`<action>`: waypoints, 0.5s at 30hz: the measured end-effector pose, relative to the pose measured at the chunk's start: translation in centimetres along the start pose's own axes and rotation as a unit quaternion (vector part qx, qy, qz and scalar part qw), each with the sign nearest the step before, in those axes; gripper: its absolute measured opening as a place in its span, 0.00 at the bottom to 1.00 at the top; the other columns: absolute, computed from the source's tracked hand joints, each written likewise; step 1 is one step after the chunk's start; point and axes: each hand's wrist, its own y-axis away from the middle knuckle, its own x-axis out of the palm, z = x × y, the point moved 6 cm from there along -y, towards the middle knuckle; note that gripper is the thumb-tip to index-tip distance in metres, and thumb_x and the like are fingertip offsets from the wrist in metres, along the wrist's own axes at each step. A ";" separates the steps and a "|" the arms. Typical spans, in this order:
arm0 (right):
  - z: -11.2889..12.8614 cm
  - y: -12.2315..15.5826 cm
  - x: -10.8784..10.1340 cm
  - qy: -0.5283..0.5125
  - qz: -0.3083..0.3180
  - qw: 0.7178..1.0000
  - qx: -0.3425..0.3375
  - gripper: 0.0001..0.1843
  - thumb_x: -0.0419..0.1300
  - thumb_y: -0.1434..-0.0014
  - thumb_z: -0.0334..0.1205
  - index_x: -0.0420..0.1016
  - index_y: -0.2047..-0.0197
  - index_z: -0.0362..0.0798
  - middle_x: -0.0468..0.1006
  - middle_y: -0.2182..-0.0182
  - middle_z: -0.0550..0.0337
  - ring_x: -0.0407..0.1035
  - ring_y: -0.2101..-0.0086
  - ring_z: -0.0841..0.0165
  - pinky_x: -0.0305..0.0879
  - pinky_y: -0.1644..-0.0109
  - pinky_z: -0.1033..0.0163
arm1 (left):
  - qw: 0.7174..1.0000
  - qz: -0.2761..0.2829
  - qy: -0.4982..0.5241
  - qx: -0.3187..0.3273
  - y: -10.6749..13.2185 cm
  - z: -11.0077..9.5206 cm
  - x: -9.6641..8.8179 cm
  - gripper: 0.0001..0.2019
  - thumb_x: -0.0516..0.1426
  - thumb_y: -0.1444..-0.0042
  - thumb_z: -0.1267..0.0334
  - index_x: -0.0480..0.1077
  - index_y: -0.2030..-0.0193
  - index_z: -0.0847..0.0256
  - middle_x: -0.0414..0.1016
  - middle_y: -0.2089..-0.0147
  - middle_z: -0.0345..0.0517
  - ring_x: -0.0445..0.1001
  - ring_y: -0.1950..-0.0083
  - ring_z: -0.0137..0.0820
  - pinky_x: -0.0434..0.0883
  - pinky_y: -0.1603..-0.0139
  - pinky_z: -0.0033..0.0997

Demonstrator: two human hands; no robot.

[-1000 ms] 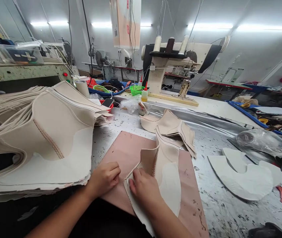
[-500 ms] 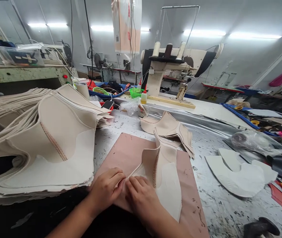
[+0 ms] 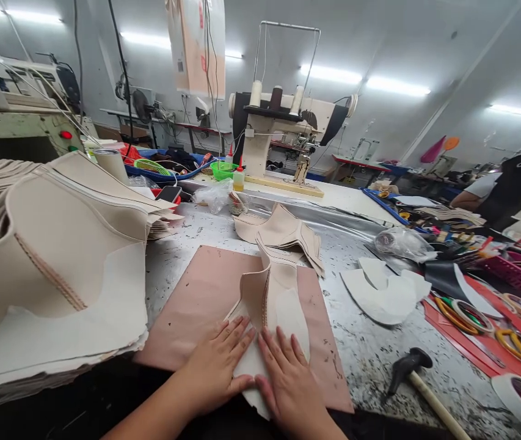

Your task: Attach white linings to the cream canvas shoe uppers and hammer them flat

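A cream stitched shoe-upper piece (image 3: 272, 305) lies folded on a pink mat (image 3: 196, 293) at the near edge of the table. My left hand (image 3: 221, 363) lies flat on the piece's near left part, fingers stretched out. My right hand (image 3: 290, 382) lies flat beside it on the white lining, fingers spread. The two hands almost touch. Neither hand grips anything.
A tall stack of the same cream pieces (image 3: 54, 256) fills the left. A smaller pile (image 3: 283, 232) lies behind the mat, white cut pieces (image 3: 379, 293) to the right. A hammer (image 3: 413, 373), tape rolls (image 3: 512, 391), scissors (image 3: 517, 342) and a sewing machine (image 3: 283, 128) are around. A person (image 3: 502, 189) sits far right.
Both hands went from curled and pinching the piece's near corner to lying flat and open on it. The camera swung right, showing the hammer and tools.
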 end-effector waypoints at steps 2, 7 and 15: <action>-0.7 0.4 0.8 0.040 0.037 0.997 0.047 0.37 0.54 0.43 0.51 0.53 0.36 0.39 0.56 0.39 0.40 0.49 0.40 0.48 0.55 0.43 0.41 | 0.999 -0.014 -0.041 0.022 0.0 -0.4 0.3 0.33 0.45 0.41 0.42 0.50 0.35 0.60 0.46 0.33 0.55 0.46 0.33 0.45 0.50 0.35 0.50; -3.3 -0.5 -0.7 -0.124 0.060 0.983 0.118 0.36 0.57 0.50 0.58 0.66 0.43 0.44 0.65 0.44 0.43 0.59 0.44 0.50 0.59 0.44 0.45 | 0.991 0.016 -0.080 0.109 0.6 -2.2 1.5 0.40 0.52 0.47 0.43 0.47 0.34 0.66 0.46 0.33 0.61 0.46 0.33 0.50 0.53 0.38 0.54; -11.0 1.0 -2.7 -0.368 -0.179 0.831 0.377 0.24 0.52 0.51 0.60 0.75 0.67 0.48 0.78 0.65 0.52 0.71 0.61 0.57 0.67 0.57 0.57 | 0.984 0.050 -0.141 0.095 0.0 -6.9 -6.6 0.12 0.57 0.51 0.67 0.72 0.59 0.55 0.76 0.76 0.45 0.74 0.78 0.38 0.64 0.85 0.32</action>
